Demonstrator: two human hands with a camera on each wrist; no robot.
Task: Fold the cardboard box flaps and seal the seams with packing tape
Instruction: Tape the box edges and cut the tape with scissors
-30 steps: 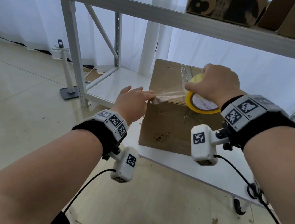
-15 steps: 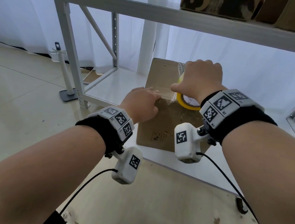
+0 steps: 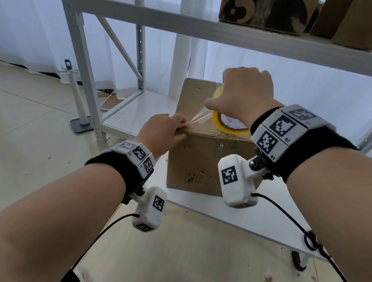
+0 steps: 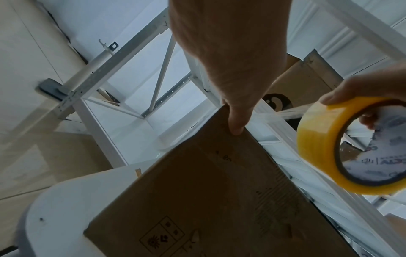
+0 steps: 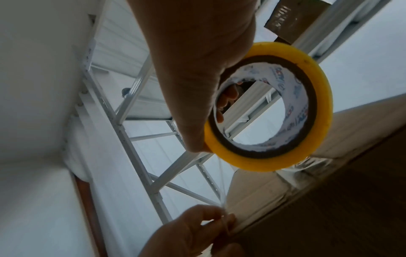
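Note:
A brown cardboard box (image 3: pixel 201 163) stands on a low white shelf board (image 3: pixel 260 218). My left hand (image 3: pixel 178 126) sits at the box's near top edge, left of the middle. It pinches the free end of the clear tape (image 3: pixel 199 118) there. In the right wrist view the left hand (image 5: pixel 211 224) holds the thin tape strand (image 5: pixel 222 184) at the box corner. My right hand (image 3: pixel 240 93) grips the yellow tape roll (image 3: pixel 227 126) just above the box top, thumb on the rim and fingers through the core. In the left wrist view the tape roll (image 4: pixel 316 147) hangs to the right of the box (image 4: pixel 208 200).
A grey metal rack (image 3: pixel 75 40) surrounds the box. Its upper shelf (image 3: pixel 194 27) is close above my hands and carries other cardboard boxes (image 3: pixel 264 7). A white post on a grey base (image 3: pixel 77 104) stands on the floor to the left. Wrist-camera cables (image 3: pixel 287 221) hang below my arms.
My right hand has lifted the roll up and to the right off the box edge, drawing out a short length of tape. The left hand stays at the box's near top edge.

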